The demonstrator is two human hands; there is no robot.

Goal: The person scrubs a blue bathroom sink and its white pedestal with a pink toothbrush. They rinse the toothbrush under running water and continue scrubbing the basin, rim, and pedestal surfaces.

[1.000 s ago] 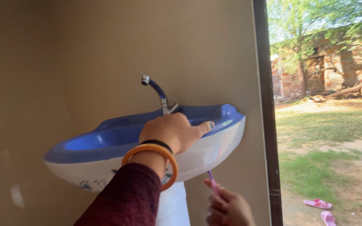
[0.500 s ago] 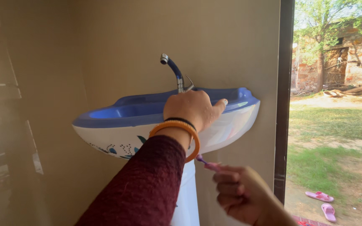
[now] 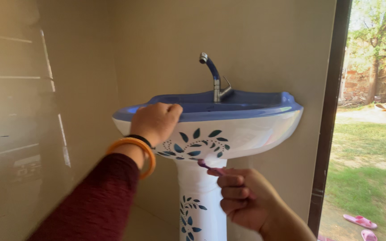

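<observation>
Toothbrush, slim plastic, pink handle with purple neck (image 3: 211,168): your right hand (image 3: 242,201) is closed in a fist round the handle, and the head end pokes out above your knuckles, up against the white underside of the basin where it meets the pedestal; whether the bristles actually touch the surface cannot be made out

Washbasin, glossy ceramic, blue rim and bowl over a white body painted with teal leaves (image 3: 246,129): sits just above your right hand and directly under your left; mounted against the beige wall, so its underside can only be reached from below, which likely explains the upward tilt of the brush

Left hand (image 3: 155,121): fingers curled shut over the near front rim of the basin, gripping it, apparently to steady you while the other hand works underneath; orange bangle (image 3: 141,151) and thin black band at the wrist, maroon knitted sleeve behind

Tap, chrome stem with curved blue spout (image 3: 214,78): beyond your left hand, at the back of the bowl, untouched

Pedestal, white ceramic column with matching leaf motif (image 3: 197,205): just left of your right hand

Pink slippers, pair (image 3: 360,223): well off to the right of your right hand, outside on the ground past the dark door frame
</observation>
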